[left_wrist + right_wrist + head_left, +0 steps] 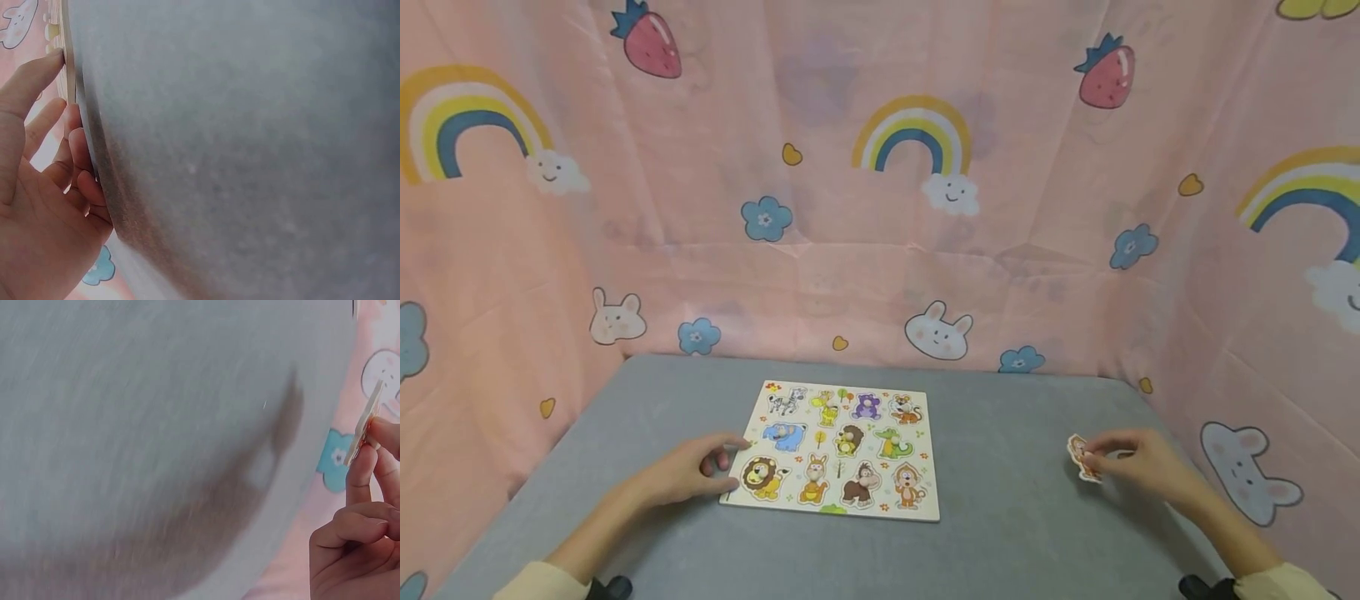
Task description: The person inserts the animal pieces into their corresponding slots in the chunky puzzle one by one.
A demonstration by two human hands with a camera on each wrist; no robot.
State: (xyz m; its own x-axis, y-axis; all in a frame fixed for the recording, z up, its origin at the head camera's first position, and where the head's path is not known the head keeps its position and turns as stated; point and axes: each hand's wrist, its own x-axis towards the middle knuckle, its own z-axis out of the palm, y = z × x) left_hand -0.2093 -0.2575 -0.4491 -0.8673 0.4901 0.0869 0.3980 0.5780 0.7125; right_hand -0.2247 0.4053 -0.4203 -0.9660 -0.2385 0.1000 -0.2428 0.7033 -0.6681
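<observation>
A wooden animal puzzle board (797,507) lies flat on the grey table, with several animal pictures on its face. My left hand (681,473) is at the board's left edge, thumb and index finger apart and touching it. In the left wrist view, the other fingers of the left hand (47,200) are bent beside the board's thin side. Off to the right of the board, my right hand (1142,465) pinches a small brown-and-white animal puzzle piece (1078,450). The right wrist view shows this piece (364,425) edge-on between thumb and fingertips, held above the table.
The grey cloth-covered table (1000,467) extends between the board and the right hand. A pink curtain (820,292) printed with rainbows, strawberries and rabbits stands behind it and along both sides.
</observation>
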